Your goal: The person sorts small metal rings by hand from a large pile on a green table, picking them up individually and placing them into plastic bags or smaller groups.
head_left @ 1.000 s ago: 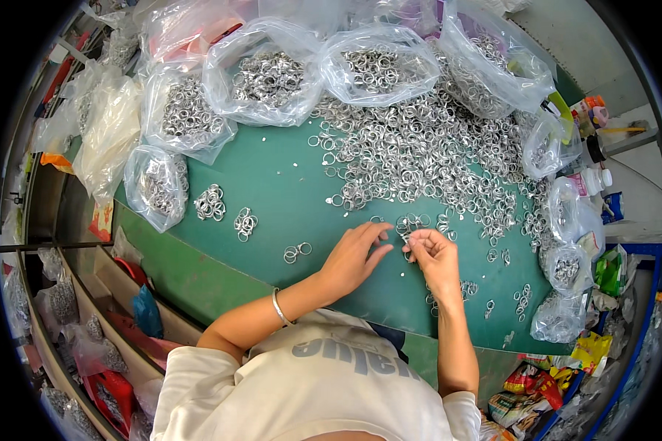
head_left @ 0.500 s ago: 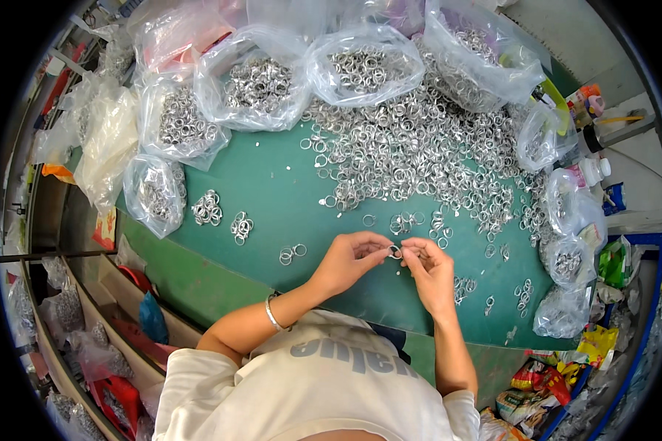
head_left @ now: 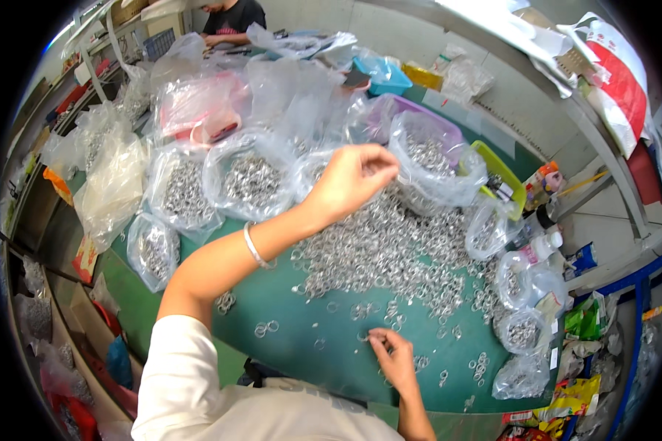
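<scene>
I have the left hand raised over the middle of the worktop, beside the wall of a clear bag of rings. Its thumb and fingers are bent toward each other at the tips; I cannot tell whether this grip pinches anything. A silvery bracelet circles that wrist.

Lower down, I see the right hand close to the surface, thumb and forefinger drawn together by a single ring. The ring lies right at the fingertips, but I cannot tell if this grip is pinching it or only touching it.

The large ring pile spreads between the two hands and to the right. On the left I make out a pair of rings on the green surface. A lime-green tray stands at the upper right, near a purple bin. At the far side, a co-worker wears a dark top.
</scene>
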Available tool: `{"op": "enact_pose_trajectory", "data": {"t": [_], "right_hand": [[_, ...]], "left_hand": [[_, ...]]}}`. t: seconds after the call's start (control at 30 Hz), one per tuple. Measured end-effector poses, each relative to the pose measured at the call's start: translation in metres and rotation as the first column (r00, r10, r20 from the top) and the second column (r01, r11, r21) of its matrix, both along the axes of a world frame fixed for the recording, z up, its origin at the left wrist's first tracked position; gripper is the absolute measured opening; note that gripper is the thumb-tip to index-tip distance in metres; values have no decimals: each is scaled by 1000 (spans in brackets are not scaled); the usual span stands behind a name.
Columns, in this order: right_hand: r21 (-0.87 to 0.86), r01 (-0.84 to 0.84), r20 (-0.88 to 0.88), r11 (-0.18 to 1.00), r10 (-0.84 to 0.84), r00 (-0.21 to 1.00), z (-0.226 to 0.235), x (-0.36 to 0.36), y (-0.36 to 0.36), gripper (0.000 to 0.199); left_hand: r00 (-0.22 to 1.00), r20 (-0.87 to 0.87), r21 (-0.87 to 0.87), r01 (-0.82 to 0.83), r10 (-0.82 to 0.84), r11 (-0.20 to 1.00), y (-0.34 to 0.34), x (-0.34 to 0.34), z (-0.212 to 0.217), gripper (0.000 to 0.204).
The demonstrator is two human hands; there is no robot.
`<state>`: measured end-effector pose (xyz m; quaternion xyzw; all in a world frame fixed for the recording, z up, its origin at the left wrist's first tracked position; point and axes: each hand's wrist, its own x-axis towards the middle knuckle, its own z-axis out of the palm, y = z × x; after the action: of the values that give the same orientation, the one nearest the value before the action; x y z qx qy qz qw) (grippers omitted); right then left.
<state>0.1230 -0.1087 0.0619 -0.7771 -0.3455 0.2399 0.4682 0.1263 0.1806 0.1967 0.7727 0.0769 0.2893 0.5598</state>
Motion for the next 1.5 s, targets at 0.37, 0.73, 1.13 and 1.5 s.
{"op": "enact_pose_trajectory", "data": {"t": [0.37,0.73,1.13,1.5], "right_hand": [[84,17,112,996,-27,993,-3,28,-13,14],[25,89,159,996,-91,983,2,30,-19,11],[-181,-4,499,984,95,862,-2,-5,0,30],[-77,-43,448,996,73,891,-25,-22,19,29]], "left_hand": [[898,323,527,-432,298,732,96,187,34,25],[978,202,415,-133,52,900,34,67,13,23],[883,-465,322,96,68,942,-113,-166,-140,33],[858,-477,388,12,190,922,-145,-176,-174,42]]}}
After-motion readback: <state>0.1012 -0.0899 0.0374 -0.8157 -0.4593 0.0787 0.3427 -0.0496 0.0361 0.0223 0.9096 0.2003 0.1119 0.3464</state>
